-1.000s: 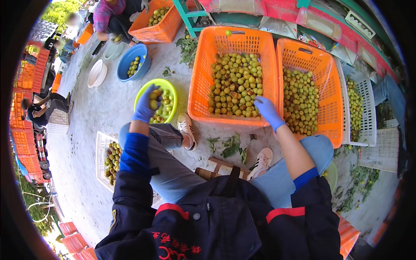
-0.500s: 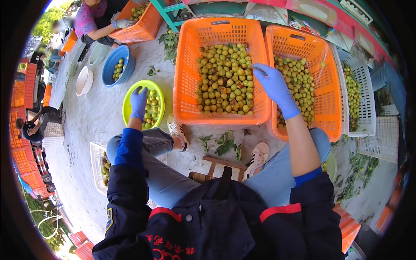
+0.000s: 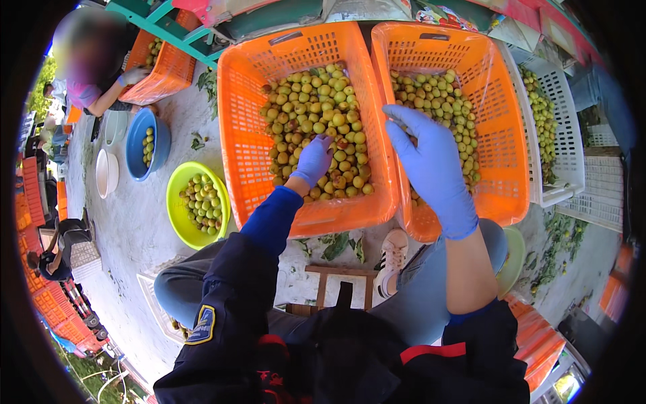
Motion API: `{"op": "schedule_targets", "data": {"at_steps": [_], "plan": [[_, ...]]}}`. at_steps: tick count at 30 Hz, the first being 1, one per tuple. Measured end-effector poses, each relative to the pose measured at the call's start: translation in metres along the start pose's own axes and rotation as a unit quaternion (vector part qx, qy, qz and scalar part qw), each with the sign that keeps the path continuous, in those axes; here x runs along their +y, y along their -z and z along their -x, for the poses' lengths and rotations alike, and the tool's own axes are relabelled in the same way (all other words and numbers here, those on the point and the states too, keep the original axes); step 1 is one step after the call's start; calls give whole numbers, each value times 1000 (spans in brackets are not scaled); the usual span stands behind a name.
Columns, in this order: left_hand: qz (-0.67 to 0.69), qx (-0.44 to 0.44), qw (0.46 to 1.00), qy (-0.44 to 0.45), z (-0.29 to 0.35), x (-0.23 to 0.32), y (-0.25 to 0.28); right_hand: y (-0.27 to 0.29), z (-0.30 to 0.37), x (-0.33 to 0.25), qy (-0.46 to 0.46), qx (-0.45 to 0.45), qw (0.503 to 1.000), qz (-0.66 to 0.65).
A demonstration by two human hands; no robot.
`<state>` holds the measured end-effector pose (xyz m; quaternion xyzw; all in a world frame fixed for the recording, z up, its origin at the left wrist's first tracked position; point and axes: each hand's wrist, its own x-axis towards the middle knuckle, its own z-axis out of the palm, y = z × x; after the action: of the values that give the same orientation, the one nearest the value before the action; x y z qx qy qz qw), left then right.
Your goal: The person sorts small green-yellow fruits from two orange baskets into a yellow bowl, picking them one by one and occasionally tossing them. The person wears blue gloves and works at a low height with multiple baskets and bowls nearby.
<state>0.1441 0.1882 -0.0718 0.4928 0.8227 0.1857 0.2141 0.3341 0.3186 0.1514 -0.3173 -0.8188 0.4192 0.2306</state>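
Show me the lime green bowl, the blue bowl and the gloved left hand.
lime green bowl (image 3: 176, 217): head view, bare left rim.
blue bowl (image 3: 136, 149): head view, left inner wall.
left hand (image 3: 314, 160): head view, back of glove.

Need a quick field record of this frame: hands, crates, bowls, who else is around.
left hand: blue glove, down on the fruit in the left orange crate
right hand: blue glove, fingers spread, raised over the right orange crate, holds nothing visible
white crate: far right, same fruit
green bowl: left of the crates, part filled
blue bowl: few fruits
other person: upper left, at another orange crate
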Motion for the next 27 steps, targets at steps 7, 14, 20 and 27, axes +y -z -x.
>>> {"op": "schedule_targets", "data": {"at_steps": [7, 14, 20, 27], "plan": [[-199, -23, 979, -22, -98, 6, -16, 12, 3, -14, -30, -14, 999, -2], [-137, -87, 986, 34, -74, -8, -39, 14, 0, -13, -21, -39, 999, 6], [-76, 50, 994, 64, -122, -38, -1, 17, -2, -13, -22, -45, 999, 4], [-214, -132, 962, 108, -141, -76, -5, 1, 0, -9, 12, -30, 999, 15]]}}
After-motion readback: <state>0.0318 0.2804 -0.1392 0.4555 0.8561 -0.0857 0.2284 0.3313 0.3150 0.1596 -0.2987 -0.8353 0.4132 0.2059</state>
